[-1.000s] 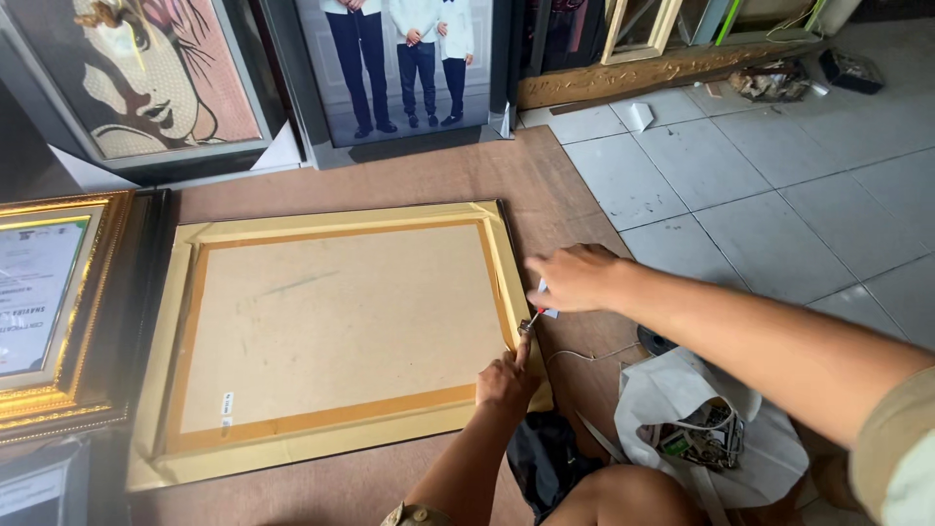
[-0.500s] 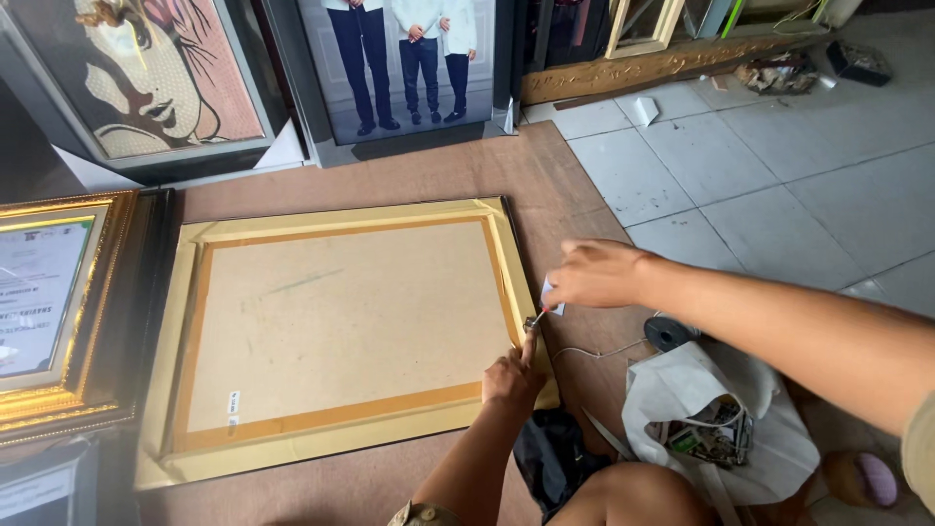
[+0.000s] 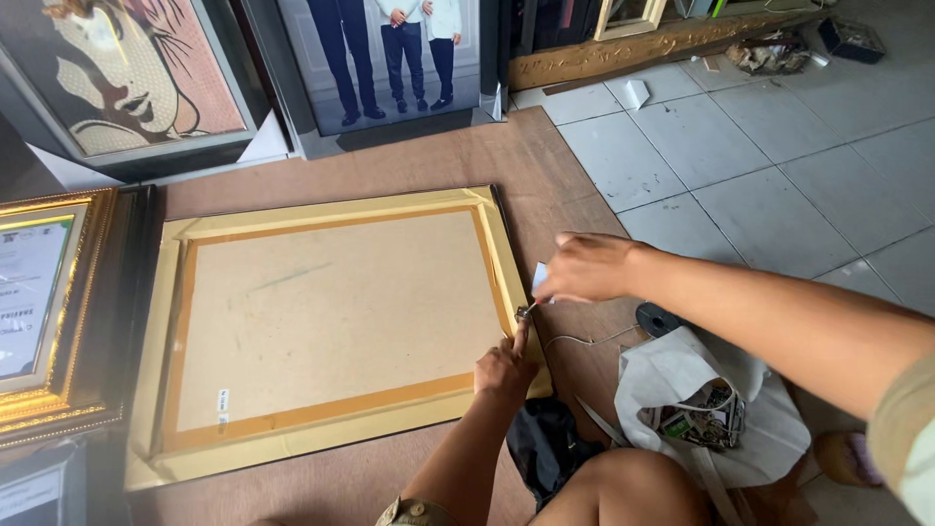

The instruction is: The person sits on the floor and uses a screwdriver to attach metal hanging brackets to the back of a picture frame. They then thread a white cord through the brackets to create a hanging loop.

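The right hand (image 3: 592,268) pinches a small white scrap and what looks like a thin metal tool (image 3: 527,312), its tip angled down and left. Just below, the left hand (image 3: 504,368) is clenched, one finger raised to touch that tip. Both meet at the right edge of a gold picture frame (image 3: 331,321), lying face down on brown board, long axis running left to right, stretching away to the left of both hands
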